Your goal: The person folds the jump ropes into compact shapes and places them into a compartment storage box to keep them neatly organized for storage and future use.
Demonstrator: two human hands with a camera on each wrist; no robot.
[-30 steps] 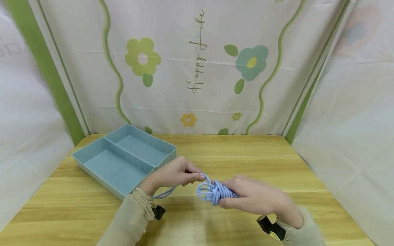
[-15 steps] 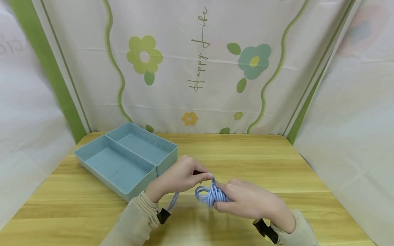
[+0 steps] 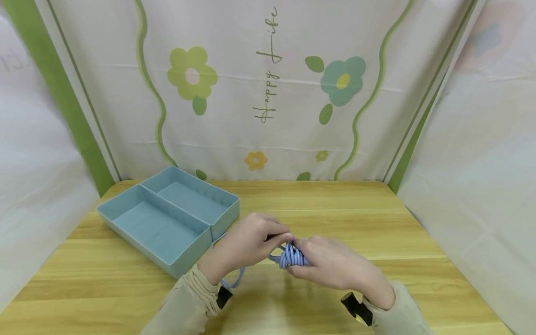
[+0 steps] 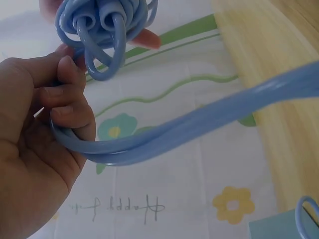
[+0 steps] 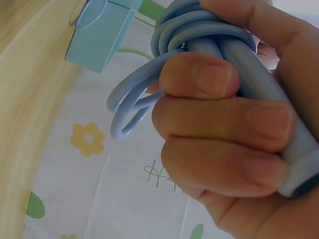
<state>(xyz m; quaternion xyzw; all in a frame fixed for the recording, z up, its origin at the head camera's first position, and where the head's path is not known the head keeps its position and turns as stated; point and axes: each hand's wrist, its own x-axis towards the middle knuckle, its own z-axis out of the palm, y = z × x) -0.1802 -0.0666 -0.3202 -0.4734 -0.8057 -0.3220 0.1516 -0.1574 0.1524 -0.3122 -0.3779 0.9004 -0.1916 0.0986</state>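
Note:
A blue skipping rope [image 3: 290, 257] is bundled up, its cord wound several times around its two handles. My right hand [image 3: 337, 266] grips the handles, fingers curled round the smooth tube of one handle [image 5: 264, 82] in the right wrist view. Small cord loops stick out at the bundle's left end. My left hand [image 3: 256, 239] pinches cord at the top of the windings, its fingertips close to the right hand. Doubled loose cord [image 4: 169, 142] runs through the left hand's curled fingers in the left wrist view and hangs below that wrist. The exact pinch point is partly hidden.
A light blue open box [image 3: 194, 253] with two compartments stands on the left of the wooden table [image 3: 326, 209], close to my left forearm. Behind the table hangs a white curtain [image 3: 234, 125] with printed flowers; white fabric also closes both sides.
My left hand has moved right, carrying cord over the bundle up to the right hand. The right hand has shifted slightly left, still gripping the handles. Less of the front loops shows.

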